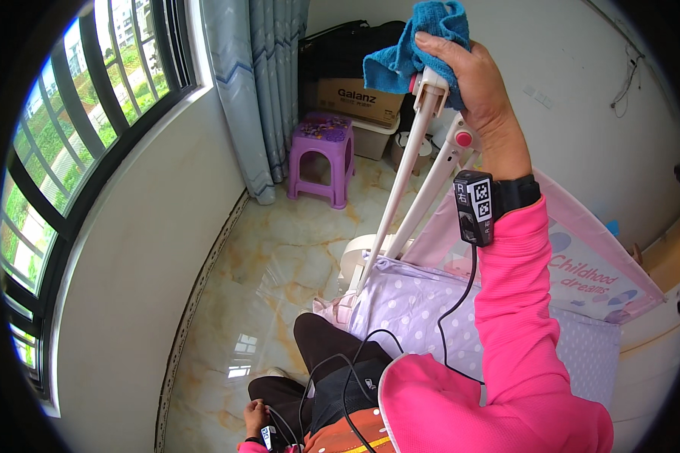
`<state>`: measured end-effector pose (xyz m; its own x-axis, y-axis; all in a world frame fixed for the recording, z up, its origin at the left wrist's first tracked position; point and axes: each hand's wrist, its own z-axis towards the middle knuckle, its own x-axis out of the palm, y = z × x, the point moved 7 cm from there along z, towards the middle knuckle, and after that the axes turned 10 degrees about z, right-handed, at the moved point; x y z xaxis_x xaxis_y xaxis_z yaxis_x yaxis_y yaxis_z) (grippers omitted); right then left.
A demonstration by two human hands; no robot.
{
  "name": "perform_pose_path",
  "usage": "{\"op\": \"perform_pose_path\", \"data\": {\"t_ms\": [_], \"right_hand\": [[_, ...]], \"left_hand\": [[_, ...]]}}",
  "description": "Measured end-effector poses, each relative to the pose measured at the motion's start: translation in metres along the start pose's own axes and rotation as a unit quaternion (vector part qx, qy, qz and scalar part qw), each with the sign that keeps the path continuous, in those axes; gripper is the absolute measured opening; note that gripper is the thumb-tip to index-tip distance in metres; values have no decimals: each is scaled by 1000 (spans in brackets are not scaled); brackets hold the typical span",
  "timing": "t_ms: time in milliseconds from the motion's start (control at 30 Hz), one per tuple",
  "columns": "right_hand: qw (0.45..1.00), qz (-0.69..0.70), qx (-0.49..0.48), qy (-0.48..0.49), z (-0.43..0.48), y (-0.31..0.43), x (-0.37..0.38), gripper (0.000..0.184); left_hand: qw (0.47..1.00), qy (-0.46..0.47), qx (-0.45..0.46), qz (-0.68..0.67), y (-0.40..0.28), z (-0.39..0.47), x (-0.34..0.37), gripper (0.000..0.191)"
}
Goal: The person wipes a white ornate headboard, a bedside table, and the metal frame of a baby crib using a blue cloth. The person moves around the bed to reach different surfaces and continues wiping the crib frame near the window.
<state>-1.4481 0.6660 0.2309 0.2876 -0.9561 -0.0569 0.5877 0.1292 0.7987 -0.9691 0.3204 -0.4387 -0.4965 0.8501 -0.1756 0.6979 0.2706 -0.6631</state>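
My right hand (476,79) is raised and grips a blue terry cloth (396,65). The cloth is wrapped over the top end of a white rail post (402,164) and hides part of it. Beside this post leans a second white post (433,187) with a red round button (463,139) near its top. Both posts rise from a white base (356,255) by the bed corner. My left hand (255,418) hangs low by my thigh, its fingers curled; whether anything lies in them cannot be made out.
A purple plastic stool (323,153) stands by the blue curtain (243,85). Behind it a cardboard box (360,102) rests on a lidded bin (371,140). The bed with a dotted lilac sheet (413,300) and a pink mesh guard (572,260) is right. A barred window (85,141) fills the left.
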Motion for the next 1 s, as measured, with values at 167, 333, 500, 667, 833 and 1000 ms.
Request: {"op": "perform_pose_path", "data": {"t_ms": [167, 333, 500, 667, 833, 1000], "right_hand": [[1000, 11, -14, -10, -2, -1, -1, 32], [999, 15, -13, -49, -4, -3, -5, 30], [998, 49, -10, -47, -5, -3, -2, 30], [940, 278, -17, -199, -27, -46, -30, 22], [905, 234, 177, -309, -182, -154, -46, 20], [808, 214, 371, -404, -364, -244, -74, 24]], "left_hand": [[1000, 0, 11, -7, -3, -2, 1, 14], [1000, 4, 5, 22, -9, -8, 1, 18], [1000, 6, 0, 9, -8, -10, 0, 18], [1000, 0, 14, 22, -6, -4, -2, 15], [1000, 15, 5, 20, -3, 1, -5, 14], [996, 76, 30, 41, -7, 10, -7, 8]]}}
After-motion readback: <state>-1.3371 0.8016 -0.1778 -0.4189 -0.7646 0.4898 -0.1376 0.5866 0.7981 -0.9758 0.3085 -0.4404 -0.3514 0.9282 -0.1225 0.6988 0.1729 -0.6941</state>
